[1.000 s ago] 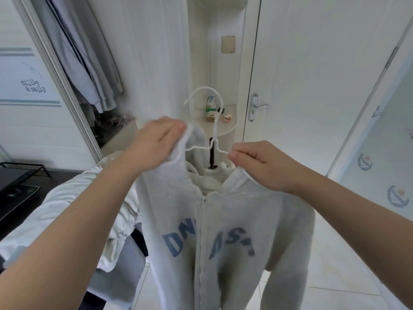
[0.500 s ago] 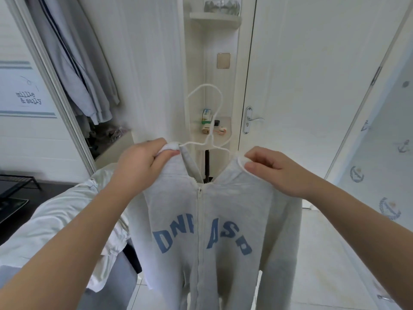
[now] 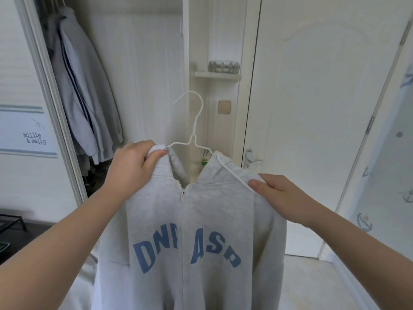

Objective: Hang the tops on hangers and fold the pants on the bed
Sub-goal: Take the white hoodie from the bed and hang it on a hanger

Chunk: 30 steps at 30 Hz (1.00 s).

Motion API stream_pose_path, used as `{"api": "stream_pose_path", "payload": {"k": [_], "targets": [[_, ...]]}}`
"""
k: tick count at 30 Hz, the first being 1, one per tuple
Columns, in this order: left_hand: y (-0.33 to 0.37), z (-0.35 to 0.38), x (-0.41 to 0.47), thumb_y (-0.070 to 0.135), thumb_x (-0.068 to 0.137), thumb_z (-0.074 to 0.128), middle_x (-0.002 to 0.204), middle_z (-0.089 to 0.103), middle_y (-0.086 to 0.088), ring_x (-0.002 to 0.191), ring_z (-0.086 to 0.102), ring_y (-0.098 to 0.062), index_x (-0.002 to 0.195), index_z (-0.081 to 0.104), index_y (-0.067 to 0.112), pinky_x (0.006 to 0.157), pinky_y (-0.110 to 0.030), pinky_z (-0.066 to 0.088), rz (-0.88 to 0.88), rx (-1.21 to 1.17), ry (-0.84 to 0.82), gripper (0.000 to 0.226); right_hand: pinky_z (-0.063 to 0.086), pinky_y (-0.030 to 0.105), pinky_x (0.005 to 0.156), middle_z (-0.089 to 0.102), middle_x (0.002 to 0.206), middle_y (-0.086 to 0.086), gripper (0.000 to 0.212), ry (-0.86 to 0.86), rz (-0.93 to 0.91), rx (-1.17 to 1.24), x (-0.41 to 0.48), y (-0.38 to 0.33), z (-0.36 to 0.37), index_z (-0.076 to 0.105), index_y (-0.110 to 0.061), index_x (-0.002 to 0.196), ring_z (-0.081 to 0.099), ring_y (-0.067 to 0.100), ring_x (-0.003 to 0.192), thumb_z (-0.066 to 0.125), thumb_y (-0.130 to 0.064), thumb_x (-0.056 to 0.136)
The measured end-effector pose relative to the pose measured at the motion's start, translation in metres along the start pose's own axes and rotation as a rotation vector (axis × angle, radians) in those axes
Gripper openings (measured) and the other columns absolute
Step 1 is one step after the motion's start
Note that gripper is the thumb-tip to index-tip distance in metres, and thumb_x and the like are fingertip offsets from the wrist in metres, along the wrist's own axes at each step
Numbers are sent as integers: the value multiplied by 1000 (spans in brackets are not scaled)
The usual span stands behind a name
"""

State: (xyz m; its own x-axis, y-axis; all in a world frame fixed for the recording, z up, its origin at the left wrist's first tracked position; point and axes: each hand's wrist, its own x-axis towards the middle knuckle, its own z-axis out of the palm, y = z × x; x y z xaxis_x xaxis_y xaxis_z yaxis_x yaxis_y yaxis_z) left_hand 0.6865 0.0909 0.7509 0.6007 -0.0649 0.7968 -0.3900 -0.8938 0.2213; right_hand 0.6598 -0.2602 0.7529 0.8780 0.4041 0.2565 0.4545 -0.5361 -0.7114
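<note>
- Head view, looking forward and down: a light grey zip hoodie (image 3: 201, 220) with blue block letters across the chest hangs in mid-air between two raised hands, in front of a narrow niche between a wardrobe and a door.
- Its zip is closed up to the chest; the collar parts in a V above the zip pull.
- A white wire hanger (image 3: 194, 133) stands upright at the neck opening, hook uppermost and free of any rail.
- The hanger's left arm disappears under the fabric at the left hand (image 3: 134, 163), whose fingers are curled tightly round a bunched fold of the collar edge.
- The hanger's right arm lies visibly on top of the fabric, sloping down to the right hand (image 3: 279, 198).
- That hand pinches the shoulder, thumb on the front and fingers hidden behind the cloth; whether it also clamps the wire end cannot be told.
- Left background: grey garments (image 3: 85, 104) hang inside the open wardrobe, beside a panel lettered "millie & sally" (image 3: 34, 138).
- Centre background: a small shelf (image 3: 218, 75) carries a silver bowl (image 3: 223, 66); a beige wall plate (image 3: 224, 107) sits below it.
- Right background: a white door (image 3: 312, 108) with a metal handle (image 3: 251, 161), closed.
</note>
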Motion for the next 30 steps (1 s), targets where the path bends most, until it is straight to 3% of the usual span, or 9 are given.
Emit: {"api": "stream_pose_path", "payload": {"k": [2, 5, 7, 9, 13, 17, 22, 25, 30], "targets": [[-10, 4, 23, 52, 101, 41, 61, 44, 13, 75, 54, -27, 69, 43, 27, 73, -43, 41, -28, 64, 28, 40, 52, 30, 84, 74, 101, -15, 23, -68, 8, 106, 22, -15, -9, 75, -37, 98, 69, 5, 95, 53, -45, 95], [-28, 15, 62, 54, 99, 40, 69, 47, 16, 94, 54, -28, 77, 46, 35, 82, -43, 34, -94, 148, 29, 30, 51, 32, 89, 74, 110, -11, 32, -149, -7, 161, 60, -40, -18, 75, -35, 106, 69, 10, 103, 54, -41, 83], [-43, 25, 90, 57, 100, 36, 84, 58, 13, 105, 53, -29, 82, 49, 36, 85, -42, 30, -146, 171, 6, 30, 49, 31, 78, 73, 94, -5, 22, -134, -34, 222, 87, -54, -16, 74, -24, 87, 69, 13, 85, 54, -30, 79], [-59, 36, 119, 59, 100, 33, 97, 61, 9, 113, 52, -29, 87, 52, 36, 84, -39, 26, -192, 166, -1, 31, 38, 31, 66, 58, 73, -2, 10, -56, -62, 291, 113, -68, -11, 61, -19, 68, 55, 12, 66, 53, -23, 74], [-94, 49, 182, 61, 99, 31, 115, 62, 5, 120, 51, -30, 98, 57, 39, 88, -43, 32, -230, 66, -4, 34, 36, 28, 61, 52, 66, -3, 10, 105, -94, 395, 166, -96, -2, 56, -20, 60, 50, 11, 60, 53, -20, 69], [-136, 47, 250, 60, 99, 37, 145, 53, 4, 134, 45, -30, 136, 53, 39, 110, -51, 37, -225, -121, -52, 46, 33, 31, 63, 49, 75, 6, 28, 222, -115, 398, 231, -127, 7, 52, 4, 76, 47, 16, 69, 55, -23, 69], [-178, 32, 309, 59, 101, 41, 164, 29, 3, 151, 23, -25, 155, 32, 34, 123, -46, 22, -121, -266, -115, 60, 33, 29, 60, 49, 67, 1, 10, 336, -124, 393, 317, -160, 29, 50, -16, 67, 47, 13, 61, 55, -20, 76], [-201, 20, 327, 59, 101, 41, 161, 34, 8, 147, 29, -17, 153, 35, 37, 119, -36, 25, -65, -360, -86, 57, 34, 25, 53, 50, 62, -3, 21, 423, -113, 371, 372, -177, 44, 50, -18, 67, 48, 8, 53, 52, -11, 88], [-231, 11, 334, 58, 100, 45, 132, 58, 17, 117, 54, 0, 125, 55, 41, 92, -18, 40, -53, -497, -100, 32, 29, 23, 46, 39, 62, 4, 24, 536, -196, 299, 459, -218, 50, 44, -16, 66, 39, 11, 50, 47, -5, 86]]}}
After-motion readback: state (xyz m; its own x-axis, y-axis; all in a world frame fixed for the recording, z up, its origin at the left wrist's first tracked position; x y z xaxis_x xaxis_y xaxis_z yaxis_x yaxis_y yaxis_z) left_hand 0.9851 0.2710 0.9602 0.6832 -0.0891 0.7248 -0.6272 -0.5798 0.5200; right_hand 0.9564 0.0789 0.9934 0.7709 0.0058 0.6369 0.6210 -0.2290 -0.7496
